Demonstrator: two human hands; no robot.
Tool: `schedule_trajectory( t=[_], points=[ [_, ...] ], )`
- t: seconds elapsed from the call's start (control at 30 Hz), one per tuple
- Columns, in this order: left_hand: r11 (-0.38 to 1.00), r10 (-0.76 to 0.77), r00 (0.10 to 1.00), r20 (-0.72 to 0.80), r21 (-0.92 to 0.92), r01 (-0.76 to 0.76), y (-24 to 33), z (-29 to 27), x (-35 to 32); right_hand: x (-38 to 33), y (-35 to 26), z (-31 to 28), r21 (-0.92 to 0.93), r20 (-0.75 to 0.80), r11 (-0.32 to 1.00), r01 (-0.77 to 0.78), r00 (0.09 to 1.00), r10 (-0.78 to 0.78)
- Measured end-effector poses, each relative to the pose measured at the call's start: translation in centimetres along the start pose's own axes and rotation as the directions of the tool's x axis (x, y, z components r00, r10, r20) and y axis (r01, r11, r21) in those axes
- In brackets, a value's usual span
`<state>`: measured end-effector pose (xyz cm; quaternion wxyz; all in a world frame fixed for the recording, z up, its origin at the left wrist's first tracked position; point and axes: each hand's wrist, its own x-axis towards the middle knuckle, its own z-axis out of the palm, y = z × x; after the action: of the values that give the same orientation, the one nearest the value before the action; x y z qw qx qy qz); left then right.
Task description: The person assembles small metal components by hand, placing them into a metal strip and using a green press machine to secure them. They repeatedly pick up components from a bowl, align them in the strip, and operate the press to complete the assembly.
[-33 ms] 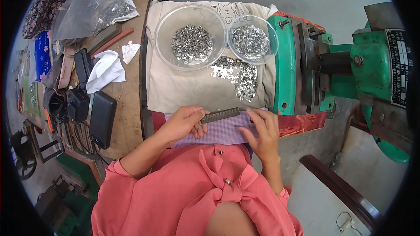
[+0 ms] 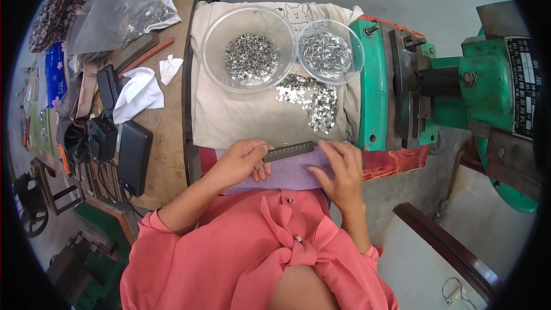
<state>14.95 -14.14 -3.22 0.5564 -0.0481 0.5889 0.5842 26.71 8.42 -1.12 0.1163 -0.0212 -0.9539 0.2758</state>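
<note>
My left hand (image 2: 248,158) pinches one end of a dark metal bar (image 2: 290,151) with a row of slots or teeth along it. The bar lies level above a purple checked cloth (image 2: 287,175) on my lap. Beside its other end is my right hand (image 2: 343,171), fingers spread and thumb apart, with the index fingertip close to the bar's tip; whether it touches is unclear. Beyond the hands, a pile of small shiny metal pieces (image 2: 321,109) lies on a beige cloth (image 2: 241,117). A large clear tub (image 2: 209,51) and a smaller clear bowl (image 2: 360,57) hold more small metal parts.
To the right stands a green machine press (image 2: 488,80) with its base (image 2: 376,92) beside the cloth. A wooden table (image 2: 166,155) on the left carries a black box (image 2: 135,158), a white cloth (image 2: 138,95) and plastic bags (image 2: 109,17).
My right hand has shifted slightly left, toward the end of the bar. My left hand and the bar stay in place.
</note>
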Motion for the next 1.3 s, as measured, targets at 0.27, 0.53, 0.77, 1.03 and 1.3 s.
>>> schedule_trajectory(
  t=[0.27,0.53,0.77,1.03,1.3],
  points=[
    [0.472,0.569,0.82,-0.054,0.838,-0.273,0.1,1.1,-0.5,1.4,0.4,1.6,-0.014,0.081,0.994,0.107,0.991,-0.106],
    [0.08,0.877,0.469,0.109,0.928,-0.364,2.7,1.7,3.2,1.3,1.2,-0.4,0.031,0.12,0.999,-0.026,0.992,0.022],
    [0.023,0.889,0.444,0.114,0.957,-0.29,2.9,1.6,6.4,5.0,0.4,2.1,0.049,-0.082,0.999,-0.018,0.996,0.022],
    [0.023,0.892,0.444,0.087,0.972,-0.236,2.8,1.8,7.0,7.5,1.4,4.4,-0.116,-0.103,0.992,0.043,0.993,-0.055],
    [-0.009,0.898,0.424,0.115,0.97,-0.243,3.0,1.7,7.1,7.9,0.8,3.9,-0.077,-0.133,0.993,0.085,0.987,-0.095]
  ],
)
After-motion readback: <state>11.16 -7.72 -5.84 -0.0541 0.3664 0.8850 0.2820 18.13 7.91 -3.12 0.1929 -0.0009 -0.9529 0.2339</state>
